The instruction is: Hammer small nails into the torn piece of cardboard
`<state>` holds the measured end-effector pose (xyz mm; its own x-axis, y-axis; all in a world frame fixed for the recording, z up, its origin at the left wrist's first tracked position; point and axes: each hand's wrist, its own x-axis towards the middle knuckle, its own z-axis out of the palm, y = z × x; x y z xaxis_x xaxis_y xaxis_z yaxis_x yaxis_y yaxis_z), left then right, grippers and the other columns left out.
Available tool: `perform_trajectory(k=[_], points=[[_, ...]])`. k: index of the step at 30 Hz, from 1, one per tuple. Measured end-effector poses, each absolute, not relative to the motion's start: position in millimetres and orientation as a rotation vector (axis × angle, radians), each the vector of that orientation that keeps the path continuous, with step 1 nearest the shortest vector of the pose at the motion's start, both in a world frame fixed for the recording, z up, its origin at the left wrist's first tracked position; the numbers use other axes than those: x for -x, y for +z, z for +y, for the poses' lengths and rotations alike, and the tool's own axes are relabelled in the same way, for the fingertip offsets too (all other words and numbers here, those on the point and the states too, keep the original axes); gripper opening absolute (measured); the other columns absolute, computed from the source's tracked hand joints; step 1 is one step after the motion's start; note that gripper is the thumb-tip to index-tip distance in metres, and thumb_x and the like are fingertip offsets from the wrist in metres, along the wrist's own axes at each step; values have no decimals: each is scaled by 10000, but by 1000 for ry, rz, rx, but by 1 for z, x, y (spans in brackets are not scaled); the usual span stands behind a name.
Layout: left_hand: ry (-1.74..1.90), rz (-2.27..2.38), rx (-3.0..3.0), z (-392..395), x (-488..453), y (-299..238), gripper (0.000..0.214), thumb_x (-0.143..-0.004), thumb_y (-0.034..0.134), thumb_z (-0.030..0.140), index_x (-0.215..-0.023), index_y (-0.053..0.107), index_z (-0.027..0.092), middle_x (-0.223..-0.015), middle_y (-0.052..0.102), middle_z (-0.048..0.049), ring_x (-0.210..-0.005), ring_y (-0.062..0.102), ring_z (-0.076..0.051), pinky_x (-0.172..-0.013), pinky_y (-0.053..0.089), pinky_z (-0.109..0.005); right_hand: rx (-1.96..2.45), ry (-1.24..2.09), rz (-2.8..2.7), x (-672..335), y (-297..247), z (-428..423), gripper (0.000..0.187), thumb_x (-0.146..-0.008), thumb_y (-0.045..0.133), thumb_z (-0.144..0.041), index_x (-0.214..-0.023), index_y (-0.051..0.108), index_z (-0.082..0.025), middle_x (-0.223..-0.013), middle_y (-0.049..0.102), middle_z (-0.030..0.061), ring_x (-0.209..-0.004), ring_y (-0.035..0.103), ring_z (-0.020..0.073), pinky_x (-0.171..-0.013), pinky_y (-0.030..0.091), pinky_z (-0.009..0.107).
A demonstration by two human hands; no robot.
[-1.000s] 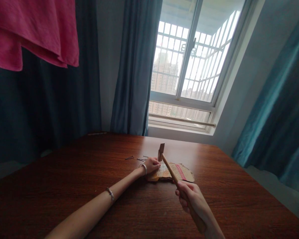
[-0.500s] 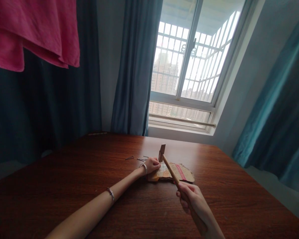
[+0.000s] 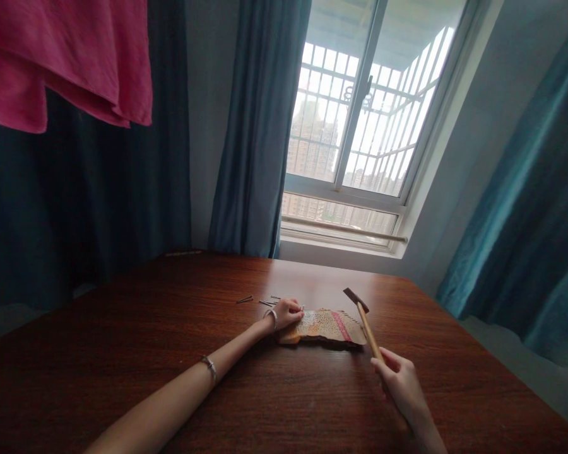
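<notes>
My left hand is closed in a pinch at the left end of a piece of cardboard. A small nail shows at its fingertips, mostly hidden. The cardboard lies flat on the table, dotted with many small marks and crossed by a pink stripe. My right hand is wrapped round the wooden handle of a hammer. The hammer's dark head is raised above the right end of the cardboard, apart from the nail.
Several loose nails lie on the brown wooden table behind my left wrist. A pink cloth hangs at the upper left. Blue curtains and a window stand beyond the table.
The hammer has swung away to the right, from above my left fingertips to over the cardboard's right end. My right hand moved right with it; my left hand stays in place.
</notes>
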<state>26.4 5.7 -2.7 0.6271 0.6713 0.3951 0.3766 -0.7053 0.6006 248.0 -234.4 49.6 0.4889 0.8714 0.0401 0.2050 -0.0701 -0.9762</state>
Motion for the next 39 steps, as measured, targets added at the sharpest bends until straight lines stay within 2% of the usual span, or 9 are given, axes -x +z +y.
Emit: perform_trajectory(k=[4, 14, 23, 27, 30, 36, 39], points=[[845, 831, -2375, 6, -26, -3, 270, -738, 528, 338, -636, 675, 134, -695, 581, -15, -585, 492, -89, -541, 343, -182, 1684, 574, -899, -269, 36, -237, 358, -578, 633, -350, -838, 661, -105, -527, 612, 27, -386, 487, 146, -366, 360, 259], [834, 819, -2358, 6, -25, -3, 275, -745, 526, 340, -664, 680, 127, -720, 585, -20, -582, 490, -87, -541, 348, -185, 1899, 475, -947, -276, 30, -240, 486, -608, 578, -367, -1005, 632, -93, -506, 625, 22, -415, 550, 191, -372, 396, 271], [836, 836, -2406, 11, -27, -11, 280, -752, 525, 344, -650, 668, 126, -712, 579, -9, -590, 493, -84, -543, 337, -185, 2130, 354, -1185, -288, 21, -235, 470, -658, 493, -356, -1039, 643, -125, -668, 698, 58, -633, 646, 227, -540, 459, 252], [838, 830, -2392, 12, -27, -13, 260, -749, 530, 334, -693, 682, 131, -728, 588, -12, -606, 505, -88, -551, 346, -185, 2196, 254, -1285, -296, 16, -233, 423, -669, 499, -348, -1014, 649, -155, -871, 693, 81, -806, 636, 233, -684, 457, 253], [846, 803, -2384, 13, -27, -13, 254, -747, 534, 326, -701, 686, 128, -731, 590, -17, -612, 511, -90, -553, 353, -181, 2255, 157, -1340, -300, 11, -234, 406, -693, 487, -347, -1012, 635, -145, -986, 644, 101, -845, 620, 219, -749, 435, 253], [845, 787, -2349, 12, -27, -11, 236, -733, 547, 313, -734, 693, 127, -742, 600, -25, -618, 522, -94, -557, 373, -178, 2288, 45, -1416, -302, -2, -241, 353, -768, 397, -320, -998, 604, -149, -949, 600, 110, -864, 602, 206, -746, 428, 251], [842, 796, -2340, 11, -28, -9, 223, -718, 557, 298, -760, 694, 127, -751, 608, -28, -625, 527, -97, -565, 384, -179, 2293, 30, -1432, -298, -1, -240, 352, -779, 396, -328, -1005, 598, -150, -923, 593, 119, -832, 597, 224, -751, 436, 290]])
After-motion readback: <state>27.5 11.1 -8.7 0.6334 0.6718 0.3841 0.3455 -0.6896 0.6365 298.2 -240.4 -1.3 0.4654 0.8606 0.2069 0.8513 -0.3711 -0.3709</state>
